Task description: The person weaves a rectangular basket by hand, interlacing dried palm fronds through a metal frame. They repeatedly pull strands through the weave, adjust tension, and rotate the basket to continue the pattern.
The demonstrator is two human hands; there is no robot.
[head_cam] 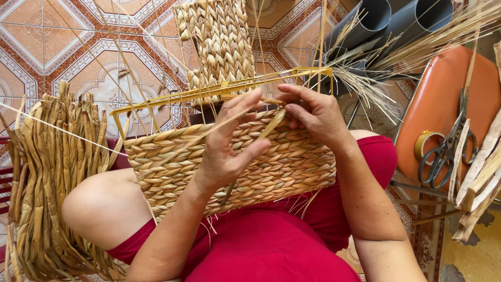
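Note:
A half-woven straw basket rests on my lap, built around a yellow metal wire frame whose top rail stands bare. My left hand presses flat against the basket's front wall, fingers spread toward the rim. My right hand pinches a flat dried fibre strand at the rim, just under the frame rail. A woven panel rises beyond the frame. Thin straw stalks stick up through the weave.
A thick bundle of dried fibre strips hangs at my left. At right an orange chair holds scissors, a tape roll and more strips. Grey pipes with loose straw lie behind. The floor is patterned tile.

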